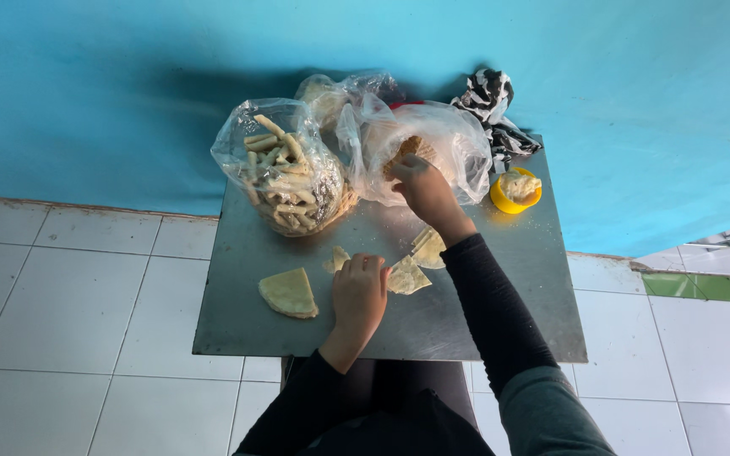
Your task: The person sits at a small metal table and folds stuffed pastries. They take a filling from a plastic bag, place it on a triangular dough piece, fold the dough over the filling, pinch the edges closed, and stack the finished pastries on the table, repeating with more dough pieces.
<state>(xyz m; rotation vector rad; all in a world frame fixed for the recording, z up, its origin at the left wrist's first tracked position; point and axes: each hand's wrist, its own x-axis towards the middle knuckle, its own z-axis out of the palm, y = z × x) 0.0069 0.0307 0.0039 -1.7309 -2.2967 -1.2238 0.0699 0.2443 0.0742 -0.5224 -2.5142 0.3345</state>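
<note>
My right hand reaches into an open clear plastic bag at the back of a small grey metal table; its fingers are inside the bag's mouth, and whether they grip anything is hidden. My left hand rests near the table's middle with curled fingers, touching thin pale dough pieces. A folded stack of wedge-shaped dough sheets lies to its left. A small piece lies just above the left hand.
A clear bag full of rolled pale sticks stands back left. Another clear bag sits behind. A yellow cup with paste and a black-and-white bag are back right. White floor tiles surround the table; a blue wall lies beyond.
</note>
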